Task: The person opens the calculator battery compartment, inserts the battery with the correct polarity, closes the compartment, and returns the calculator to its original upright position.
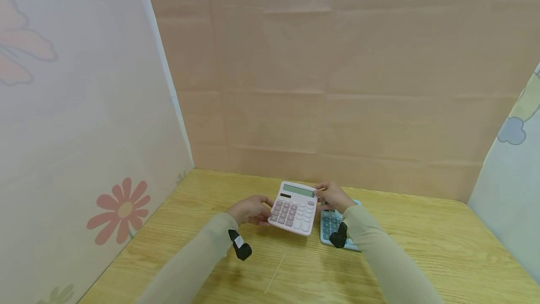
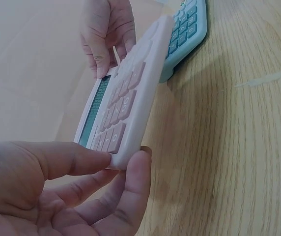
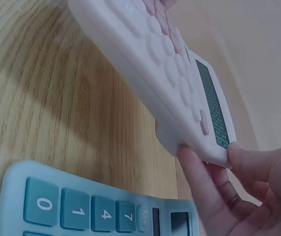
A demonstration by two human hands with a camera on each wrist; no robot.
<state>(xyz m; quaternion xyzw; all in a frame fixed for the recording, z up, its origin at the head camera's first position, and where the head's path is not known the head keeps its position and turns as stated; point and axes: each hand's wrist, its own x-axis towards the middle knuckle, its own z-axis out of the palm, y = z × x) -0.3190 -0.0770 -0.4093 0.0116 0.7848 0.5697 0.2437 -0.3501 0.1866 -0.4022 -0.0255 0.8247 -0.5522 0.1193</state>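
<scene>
Now, nearest: we see L hand (image 1: 251,209) pinching pink calc (image 1: 292,210) by lower L corner, calc tilted above table (image 1: 438,233). Just R of it, blue calc (image 1: 331,226) lies flat. Farther, R hand (image 1: 335,196) pinches upper R corner. Risk, we judge: corner-only grips could slip if either eases; lowered rightwd, it'd hit blue calc.

Left fingers (image 2: 136,182) and right fingers (image 2: 100,55) hold a tilted pink calculator (image 2: 125,96).
</scene>
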